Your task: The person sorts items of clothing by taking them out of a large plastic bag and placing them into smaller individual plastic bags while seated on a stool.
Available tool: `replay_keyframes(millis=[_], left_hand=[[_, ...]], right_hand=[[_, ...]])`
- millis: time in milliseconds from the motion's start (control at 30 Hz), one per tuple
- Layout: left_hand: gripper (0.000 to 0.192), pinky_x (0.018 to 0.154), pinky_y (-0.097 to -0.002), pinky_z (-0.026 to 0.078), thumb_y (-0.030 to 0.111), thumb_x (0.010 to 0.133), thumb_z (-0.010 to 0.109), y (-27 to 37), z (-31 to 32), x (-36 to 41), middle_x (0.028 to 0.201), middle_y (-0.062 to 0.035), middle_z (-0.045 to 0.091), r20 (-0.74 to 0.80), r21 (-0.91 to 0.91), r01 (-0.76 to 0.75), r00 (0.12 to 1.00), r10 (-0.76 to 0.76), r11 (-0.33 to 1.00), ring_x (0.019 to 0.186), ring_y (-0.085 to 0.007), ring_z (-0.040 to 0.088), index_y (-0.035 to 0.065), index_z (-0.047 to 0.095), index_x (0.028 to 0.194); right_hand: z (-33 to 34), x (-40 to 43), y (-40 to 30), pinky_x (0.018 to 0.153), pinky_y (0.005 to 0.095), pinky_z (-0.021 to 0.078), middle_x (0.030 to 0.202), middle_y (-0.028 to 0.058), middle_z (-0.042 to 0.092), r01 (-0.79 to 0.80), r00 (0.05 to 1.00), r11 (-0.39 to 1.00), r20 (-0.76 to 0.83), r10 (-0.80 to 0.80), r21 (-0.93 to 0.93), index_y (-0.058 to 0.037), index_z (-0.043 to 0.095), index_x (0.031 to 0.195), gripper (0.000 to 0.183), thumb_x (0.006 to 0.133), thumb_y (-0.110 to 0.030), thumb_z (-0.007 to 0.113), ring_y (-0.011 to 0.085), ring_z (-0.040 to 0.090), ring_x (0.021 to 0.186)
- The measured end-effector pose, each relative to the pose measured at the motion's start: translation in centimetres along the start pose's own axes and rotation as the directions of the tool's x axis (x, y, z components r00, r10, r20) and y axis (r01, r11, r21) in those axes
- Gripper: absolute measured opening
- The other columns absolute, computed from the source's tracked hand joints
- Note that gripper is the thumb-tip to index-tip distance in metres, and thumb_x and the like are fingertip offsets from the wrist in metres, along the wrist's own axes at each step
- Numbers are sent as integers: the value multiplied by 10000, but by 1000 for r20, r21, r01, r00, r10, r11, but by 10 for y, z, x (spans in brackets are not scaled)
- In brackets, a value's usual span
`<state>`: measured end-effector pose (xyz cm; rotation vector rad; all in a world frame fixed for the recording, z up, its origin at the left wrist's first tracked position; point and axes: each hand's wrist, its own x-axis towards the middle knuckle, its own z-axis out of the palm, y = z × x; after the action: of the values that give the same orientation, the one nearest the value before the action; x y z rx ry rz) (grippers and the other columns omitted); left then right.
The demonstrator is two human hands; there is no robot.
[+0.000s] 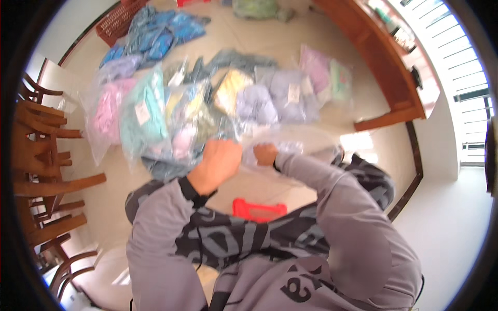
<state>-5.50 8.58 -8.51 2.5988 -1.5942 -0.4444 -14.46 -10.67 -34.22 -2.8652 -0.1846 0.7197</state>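
A clear plastic bag (307, 134) is spread in front of me, just above the tiled floor. My right hand (265, 154) is shut on its near part. My left hand (220, 161) is curled into a fist at the bag's left edge and appears to grip the film, though its fingertips are hidden. Left of it lie a bagged teal garment (146, 116) with a white label and a bagged pink garment (108, 110). Beyond my hands are a folded lavender garment (256, 104), a yellow garment (231, 90) and a bagged grey-lavender garment (290, 97).
A red plastic handle (260, 210) lies between my legs. Wooden chairs (50, 155) stand left; a wooden table (373, 66) stands right. Blue bagged items (167, 35) lie near a brown basket (118, 23). Bagged pink (314, 70) and green (340, 79) garments lie far right.
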Motion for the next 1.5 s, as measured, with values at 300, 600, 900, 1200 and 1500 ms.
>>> replay_keyframes(millis=[300,600,900,1200,1500], left_hand=[[123,612,-486,524,121,748,631,0,-9,3,726,-221,678,-49,-79,-23,999,19,997,688,-389,690,32,694,691],[115,651,-468,538,111,772,633,11,-1,18,776,-187,706,-18,-52,36,999,-37,998,771,-364,711,47,724,740],[105,644,-459,545,88,766,641,7,10,20,800,-193,714,41,-2,41,998,-41,999,782,-353,720,42,735,777],[87,630,-455,544,96,749,667,5,7,23,784,-198,701,-19,5,10,1000,-10,1000,746,-366,709,47,734,774],[112,660,-443,554,122,758,670,-10,-4,11,809,-184,719,88,-8,112,990,-111,994,767,-352,722,54,748,800]], right_hand=[[-33,-18,10,753,475,564,1033,173,714,-47,999,998,18,48,-45,-37,611,1143,563,762,-412,790,347,712,929],[-27,-10,10,762,513,552,921,220,714,20,999,998,35,-22,57,-30,710,874,163,822,-122,586,381,700,919],[-63,-20,-28,735,504,549,935,205,719,102,994,962,13,-109,252,-4,694,880,184,854,-147,581,402,700,886],[-68,-21,-41,884,510,520,1064,270,683,71,989,959,109,-104,273,-3,646,1119,368,858,-262,656,419,660,1043],[-245,-64,-3,771,397,560,1092,155,708,216,779,675,293,-555,705,-5,596,1316,490,937,-315,627,247,702,917]])
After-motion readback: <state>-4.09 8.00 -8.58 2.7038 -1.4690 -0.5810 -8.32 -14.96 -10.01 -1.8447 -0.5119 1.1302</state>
